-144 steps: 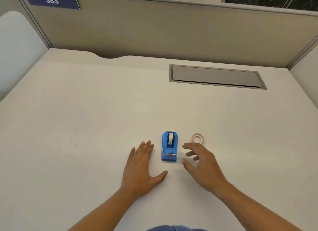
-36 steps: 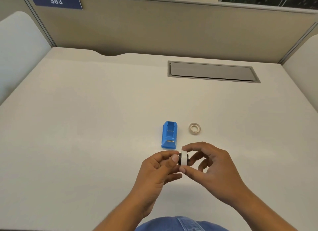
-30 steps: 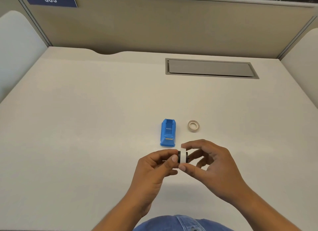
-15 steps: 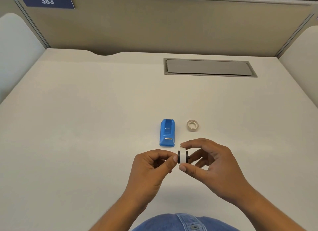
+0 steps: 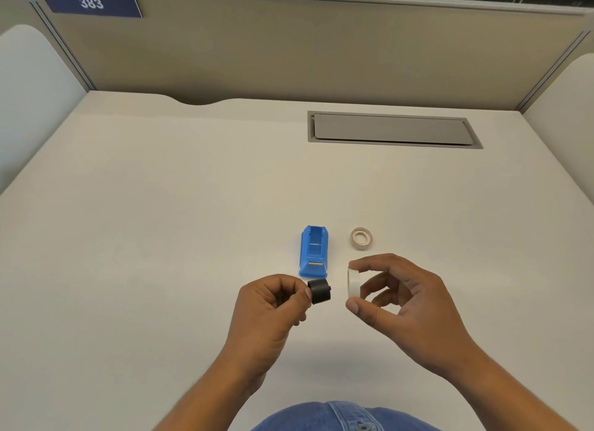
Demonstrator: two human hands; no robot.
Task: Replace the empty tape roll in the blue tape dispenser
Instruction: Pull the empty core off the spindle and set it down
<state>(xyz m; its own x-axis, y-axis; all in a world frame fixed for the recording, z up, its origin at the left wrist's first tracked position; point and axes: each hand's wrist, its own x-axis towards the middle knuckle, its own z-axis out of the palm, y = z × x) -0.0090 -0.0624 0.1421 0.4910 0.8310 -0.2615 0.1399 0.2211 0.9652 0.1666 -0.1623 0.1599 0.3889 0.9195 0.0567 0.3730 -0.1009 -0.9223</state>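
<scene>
A pale desk inside a partitioned cubicle, its grey cable hatch shut at the far side, fills the view from a head-worn camera. The person's right hand pinches a white empty ring on edge between thumb and forefinger, the other fingers curled loosely behind it. The left hand — fingers bunched — grips a black hub by one end, the free end pointing at the ring, a clear gap between the two. Beyond them the blue dispenser sits upright on the desk with its cradle bare, cutter end toward the person. Just beside it, to the right, a fresh roll of tape lies flat.

The step in hand looks to be swapping rings on the hub. Doing it well likely means setting the spent ring well aside, threading the fresh roll squarely onto the hub — loose end facing the cutter — then seating the hub's ends in the cradle slots.
</scene>
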